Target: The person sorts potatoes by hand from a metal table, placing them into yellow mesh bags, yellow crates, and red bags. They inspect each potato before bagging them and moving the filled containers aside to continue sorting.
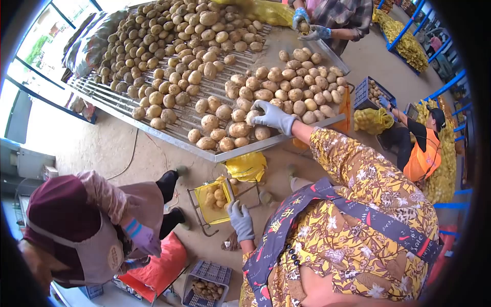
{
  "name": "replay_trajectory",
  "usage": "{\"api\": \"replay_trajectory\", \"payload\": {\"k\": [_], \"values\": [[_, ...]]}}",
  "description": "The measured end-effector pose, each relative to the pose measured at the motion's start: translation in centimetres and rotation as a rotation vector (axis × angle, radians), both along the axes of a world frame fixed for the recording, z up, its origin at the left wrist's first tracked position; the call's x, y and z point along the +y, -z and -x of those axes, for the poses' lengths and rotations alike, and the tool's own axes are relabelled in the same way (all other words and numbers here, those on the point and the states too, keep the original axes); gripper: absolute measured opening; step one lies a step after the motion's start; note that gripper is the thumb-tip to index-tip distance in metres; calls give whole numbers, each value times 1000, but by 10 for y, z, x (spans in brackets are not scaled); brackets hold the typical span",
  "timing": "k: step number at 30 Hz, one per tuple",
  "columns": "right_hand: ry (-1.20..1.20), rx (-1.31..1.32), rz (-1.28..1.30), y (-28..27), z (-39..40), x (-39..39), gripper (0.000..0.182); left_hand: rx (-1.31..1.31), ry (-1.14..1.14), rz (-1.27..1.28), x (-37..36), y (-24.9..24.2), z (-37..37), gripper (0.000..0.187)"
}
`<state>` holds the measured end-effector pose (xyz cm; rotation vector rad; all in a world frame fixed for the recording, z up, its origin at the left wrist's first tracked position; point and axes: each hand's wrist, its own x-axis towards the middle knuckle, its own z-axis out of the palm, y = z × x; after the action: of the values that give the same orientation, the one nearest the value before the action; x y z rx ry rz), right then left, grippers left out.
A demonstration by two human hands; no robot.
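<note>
My right hand [276, 117], in a grey glove, reaches over the near edge of a slatted metal sorting table [169, 132]. Its fingers are closed around a potato [252, 117] among many loose ones. Lower down, my left hand [241, 221], also gloved in grey, is beside a metal stand [198, 211]. Its visible fingers are apart, and I see nothing held in them. A yellow mesh bag [209, 190] hangs in the stand with several potatoes [216, 195] inside.
A co-worker [76, 220] bends at lower left near a crate [207, 271] of potatoes. Another person's gloved hands [309, 28] work at the table's far end. A worker in an orange vest [423, 156] sits at right by a blue crate [369, 92] and stacked yellow sacks.
</note>
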<state>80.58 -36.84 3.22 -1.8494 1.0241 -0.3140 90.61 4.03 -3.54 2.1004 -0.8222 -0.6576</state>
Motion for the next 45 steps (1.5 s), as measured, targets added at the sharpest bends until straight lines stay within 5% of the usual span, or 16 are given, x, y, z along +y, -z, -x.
{"api": "replay_trajectory", "payload": {"k": [3,10,13,17,19,21,23,24,27,28,31,33,35,37,40,45], "values": [[206,-371,-765,-13,28,21,41,-8,-2,32,0,4,-2,26],[352,-598,-1082,-31,36,61,41,62,-49,-30,-13,0,-4,30],[374,-531,-1160,-34,27,86,44,-23,85,169,-70,-70,-4,51],[126,-334,-878,-31,9,131,41,-388,461,337,-175,-132,1,60],[-244,-358,-151,-16,12,142,45,-26,385,381,-188,-123,-11,50],[-217,-487,-305,-39,15,126,53,670,133,296,-195,-121,-23,58],[-72,-245,-634,-47,14,109,86,584,116,353,-193,-116,-26,62],[-152,-358,-342,-32,16,102,76,585,124,343,-199,-115,-23,62],[-194,-301,-396,-48,17,97,74,96,394,290,-201,-126,-10,66],[-48,-473,-807,-49,13,94,68,-17,423,302,-204,-126,-11,70],[-224,-512,-143,-35,6,100,46,-346,496,366,-208,-127,-8,68],[329,-560,-1543,-30,-17,99,35,-415,362,292,-205,-118,-17,68],[-198,-460,-853,-86,-28,100,40,-391,58,145,-200,-93,-37,68],[-436,-527,-555,-90,-33,95,45,289,-384,391,-186,-58,-60,58],[-202,-353,116,-45,-60,65,46,790,-591,476,-174,-87,-71,54],[-548,1,527,3,-126,56,43,1231,-763,544,-153,-99,-53,52]]}}
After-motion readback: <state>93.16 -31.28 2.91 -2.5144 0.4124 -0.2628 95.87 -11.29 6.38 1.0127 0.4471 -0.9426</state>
